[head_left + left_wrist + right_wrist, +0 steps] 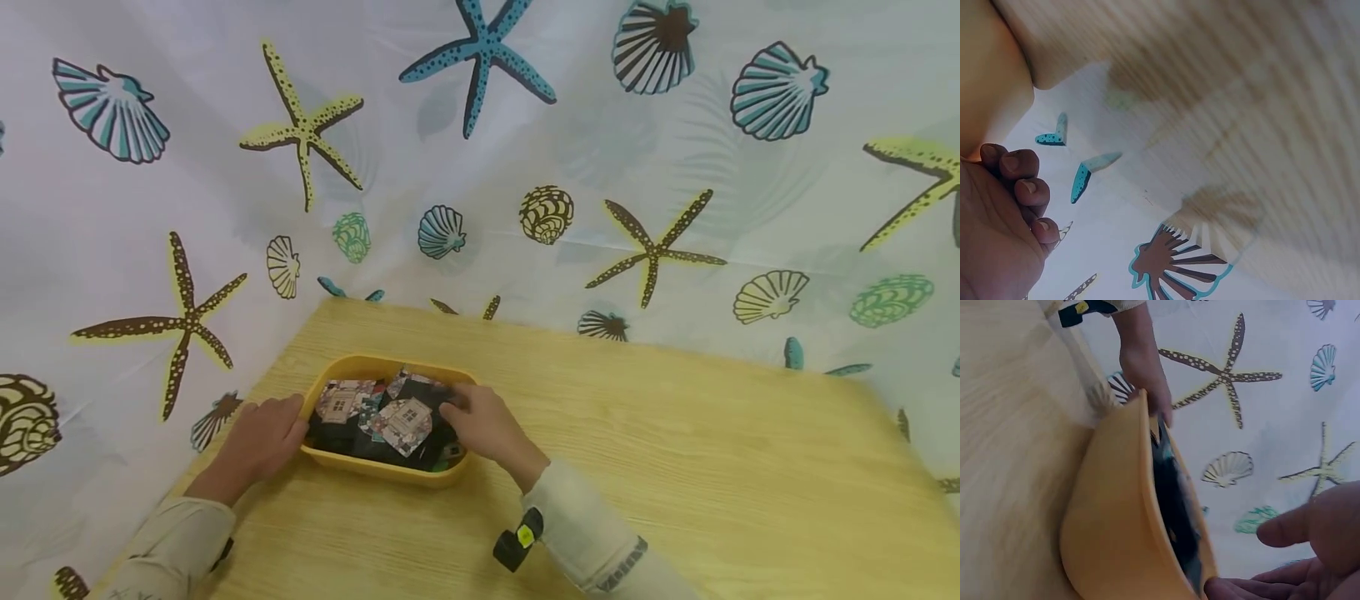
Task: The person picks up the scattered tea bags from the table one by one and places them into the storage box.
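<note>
A yellow oblong bin [375, 473] stands on the table. Inside lie several flat packets [406, 423], dark, with patterned house-like pictures; their kind is unclear. At the bin's left end, my left hand [262, 437] holds the rim, and its fingers [1034, 190] curl beside the outer wall in the left wrist view. My right hand [487, 423] reaches over the right end, by the packets. In the right wrist view its thumb [1285, 528] stands apart from the other fingers, which are at the rim. Nothing shows between them, though the fingertips are partly hidden.
The bin sits on a light wood-grain table [675, 450], near its left edge. A white cloth [480, 167] printed with starfish and shells hangs behind and beside the table. A black strap device [517, 540] is on my right sleeve.
</note>
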{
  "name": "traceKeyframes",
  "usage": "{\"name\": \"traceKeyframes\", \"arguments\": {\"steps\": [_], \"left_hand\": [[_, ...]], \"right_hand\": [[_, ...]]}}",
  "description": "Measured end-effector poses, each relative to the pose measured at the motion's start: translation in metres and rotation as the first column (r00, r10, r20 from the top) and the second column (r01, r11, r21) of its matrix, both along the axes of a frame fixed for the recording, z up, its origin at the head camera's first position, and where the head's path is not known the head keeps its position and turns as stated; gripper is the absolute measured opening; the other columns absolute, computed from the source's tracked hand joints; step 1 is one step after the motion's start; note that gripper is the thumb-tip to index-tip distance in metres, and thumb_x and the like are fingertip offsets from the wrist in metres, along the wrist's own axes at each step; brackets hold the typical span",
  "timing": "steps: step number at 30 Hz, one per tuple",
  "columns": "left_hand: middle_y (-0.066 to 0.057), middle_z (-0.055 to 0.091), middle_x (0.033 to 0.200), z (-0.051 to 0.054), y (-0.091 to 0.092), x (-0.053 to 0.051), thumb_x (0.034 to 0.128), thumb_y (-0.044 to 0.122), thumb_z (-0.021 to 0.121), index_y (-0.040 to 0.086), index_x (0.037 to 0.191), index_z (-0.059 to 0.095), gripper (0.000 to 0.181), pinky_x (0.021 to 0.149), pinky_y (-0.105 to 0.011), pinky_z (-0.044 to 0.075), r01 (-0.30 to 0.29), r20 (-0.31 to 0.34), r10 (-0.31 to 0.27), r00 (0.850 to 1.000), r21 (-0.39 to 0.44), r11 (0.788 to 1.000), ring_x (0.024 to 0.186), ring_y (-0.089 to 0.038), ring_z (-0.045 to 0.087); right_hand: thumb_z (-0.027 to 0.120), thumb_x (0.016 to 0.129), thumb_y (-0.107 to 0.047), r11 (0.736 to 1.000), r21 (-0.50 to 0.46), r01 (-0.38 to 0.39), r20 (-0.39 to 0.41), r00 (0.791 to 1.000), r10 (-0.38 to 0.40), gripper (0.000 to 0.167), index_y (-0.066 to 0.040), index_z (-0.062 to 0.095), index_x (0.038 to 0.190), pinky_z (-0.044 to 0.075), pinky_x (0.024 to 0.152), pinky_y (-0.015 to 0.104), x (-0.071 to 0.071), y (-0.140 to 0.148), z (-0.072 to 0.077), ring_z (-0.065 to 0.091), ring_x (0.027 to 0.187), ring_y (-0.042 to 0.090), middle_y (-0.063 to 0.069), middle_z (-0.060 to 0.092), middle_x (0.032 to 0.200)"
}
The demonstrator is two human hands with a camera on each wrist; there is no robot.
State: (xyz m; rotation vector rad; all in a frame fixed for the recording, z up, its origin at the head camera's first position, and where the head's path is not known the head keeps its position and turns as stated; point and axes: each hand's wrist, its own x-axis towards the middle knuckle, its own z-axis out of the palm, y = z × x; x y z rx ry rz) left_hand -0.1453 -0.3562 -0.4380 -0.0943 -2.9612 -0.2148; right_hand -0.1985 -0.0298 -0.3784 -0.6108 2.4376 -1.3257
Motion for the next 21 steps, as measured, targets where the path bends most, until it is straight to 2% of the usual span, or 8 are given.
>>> {"name": "traceKeyframes", "arguments": {"steps": [4, 7, 9, 13, 16, 19, 21], "left_hand": [[-0.002, 0.041, 0.068, 0.000, 0.000, -0.002, 0.0973, 0.017, 0.042, 0.012, 0.080, 0.044, 0.018, 0.065, -0.036, 0.028, 0.004, -0.002, -0.004, 1.000, -0.008, 1.000, 0.065, -0.020, 0.040], [-0.002, 0.042, 0.068, 0.002, -0.002, -0.004, 0.0976, 0.017, 0.043, 0.011, 0.080, 0.044, 0.018, 0.065, -0.035, 0.028, 0.015, -0.001, -0.015, 1.000, -0.014, 1.000, 0.064, -0.019, 0.040], [-0.002, 0.042, 0.067, 0.004, -0.005, -0.006, 0.0977, 0.017, 0.043, 0.011, 0.080, 0.044, 0.019, 0.064, -0.035, 0.028, 0.022, -0.001, -0.022, 1.000, -0.022, 1.000, 0.063, -0.019, 0.040], [-0.002, 0.041, 0.067, 0.006, -0.012, -0.009, 0.0980, 0.018, 0.043, 0.012, 0.079, 0.043, 0.020, 0.063, -0.035, 0.026, 0.031, -0.007, -0.032, 0.999, -0.046, 0.998, 0.062, -0.019, 0.039], [-0.001, 0.040, 0.066, 0.005, -0.018, -0.007, 0.0990, 0.018, 0.041, 0.013, 0.077, 0.042, 0.022, 0.063, -0.035, 0.025, 0.032, -0.003, -0.032, 0.999, -0.045, 0.999, 0.060, -0.018, 0.037], [-0.005, 0.046, 0.069, 0.010, -0.020, -0.005, 0.1011, 0.021, 0.039, 0.010, 0.080, 0.047, 0.025, 0.062, -0.037, 0.029, 0.004, 0.003, -0.004, 1.000, -0.020, 1.000, 0.063, -0.022, 0.043], [-0.014, 0.055, 0.083, 0.019, -0.016, -0.002, 0.1025, 0.027, 0.039, 0.004, 0.092, 0.054, 0.030, 0.066, -0.045, 0.036, -0.043, -0.029, 0.044, 0.999, 0.018, 0.999, 0.075, -0.031, 0.051]], "right_hand": [[0.055, 0.101, -0.021, 0.997, -0.036, 0.066, -0.063, 0.996, -0.068, 0.054, 0.002, 0.041, 0.148, 0.052, 0.099, 0.046, 0.009, 0.038, 0.006, 0.059, 0.127, 0.036, 0.022, 0.057, 0.141], [0.056, 0.101, -0.021, 0.991, -0.072, 0.115, -0.082, 0.989, -0.121, 0.053, 0.002, 0.043, 0.147, 0.052, 0.100, 0.046, 0.012, 0.076, 0.010, 0.059, 0.128, 0.036, 0.022, 0.058, 0.140], [0.055, 0.101, -0.021, 0.988, -0.062, 0.141, -0.106, 0.983, -0.147, 0.053, 0.003, 0.043, 0.146, 0.052, 0.100, 0.045, 0.012, 0.102, 0.011, 0.060, 0.127, 0.037, 0.023, 0.059, 0.138], [0.056, 0.101, -0.022, 0.981, 0.009, 0.193, -0.179, 0.966, -0.188, 0.049, 0.003, 0.048, 0.143, 0.052, 0.099, 0.044, 0.011, 0.147, 0.007, 0.062, 0.122, 0.035, 0.022, 0.062, 0.134], [0.056, 0.101, -0.024, 0.973, 0.056, 0.225, -0.247, 0.947, -0.205, 0.046, 0.001, 0.053, 0.139, 0.053, 0.097, 0.044, 0.012, 0.170, 0.003, 0.063, 0.118, 0.033, 0.020, 0.064, 0.130], [0.056, 0.101, -0.029, 0.962, 0.091, 0.257, -0.318, 0.923, -0.216, 0.047, -0.001, 0.054, 0.138, 0.052, 0.098, 0.048, 0.015, 0.186, 0.002, 0.063, 0.117, 0.034, 0.019, 0.064, 0.131], [0.057, 0.101, -0.032, 0.952, 0.129, 0.276, -0.377, 0.902, -0.211, 0.049, -0.001, 0.053, 0.139, 0.050, 0.098, 0.054, 0.015, 0.193, 0.003, 0.061, 0.119, 0.037, 0.021, 0.062, 0.134]]}}
